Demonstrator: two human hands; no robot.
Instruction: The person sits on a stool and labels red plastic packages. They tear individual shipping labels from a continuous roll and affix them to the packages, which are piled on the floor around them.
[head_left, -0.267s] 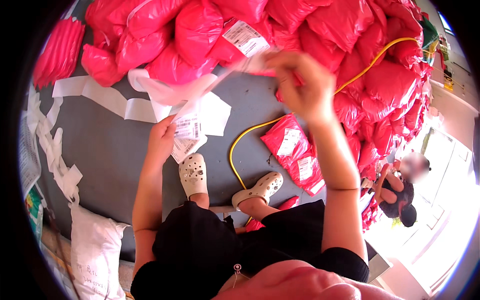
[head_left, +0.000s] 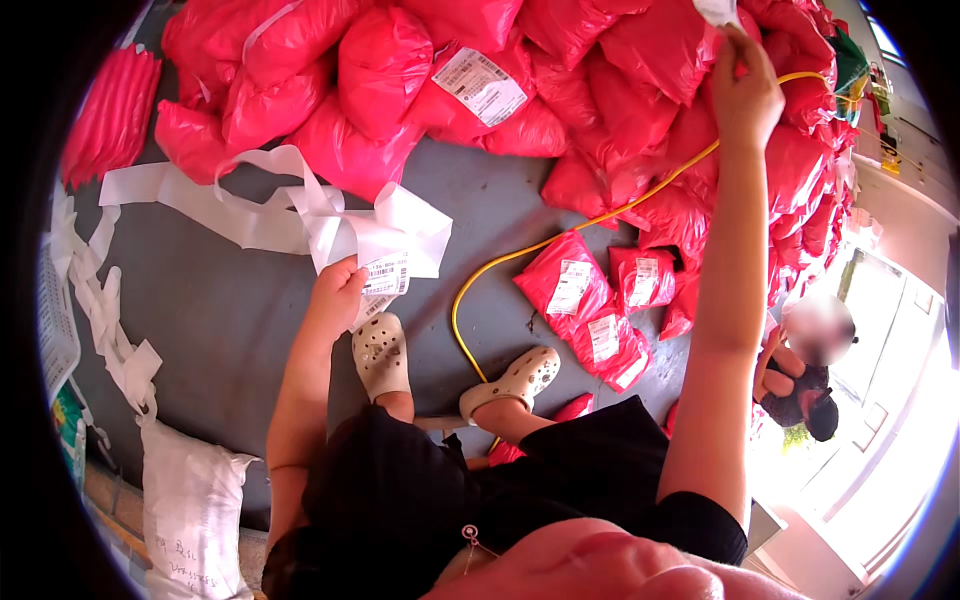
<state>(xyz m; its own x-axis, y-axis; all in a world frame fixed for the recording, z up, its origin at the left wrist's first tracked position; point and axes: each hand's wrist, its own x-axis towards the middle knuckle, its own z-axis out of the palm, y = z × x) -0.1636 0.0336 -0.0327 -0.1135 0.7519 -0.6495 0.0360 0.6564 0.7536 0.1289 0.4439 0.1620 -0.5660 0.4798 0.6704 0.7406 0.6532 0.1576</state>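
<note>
My left hand (head_left: 336, 300) is closed on a strip of printed shipping labels (head_left: 386, 274), whose white backing paper (head_left: 405, 232) curls up and trails away to the left. Stretched far out to the upper right, my right hand (head_left: 748, 92) pinches a white shipping label (head_left: 717, 11) at the frame's top edge, over the heap of pink plastic parcels (head_left: 665, 50). Whether that label touches a parcel I cannot tell. One pink parcel in the heap carries a white label (head_left: 480, 85) on its front.
Several labelled pink parcels (head_left: 568, 285) lie on the grey floor by my right clog (head_left: 515, 385). A yellow hose (head_left: 530, 245) crosses the floor. Loose backing paper (head_left: 110, 320) and a white sack (head_left: 195, 500) are at left. A person (head_left: 800, 380) is at far right.
My right hand has moved up and right, away from the strip, carrying a label. The strip and its backing paper have settled lower by my left hand, which has barely moved.
</note>
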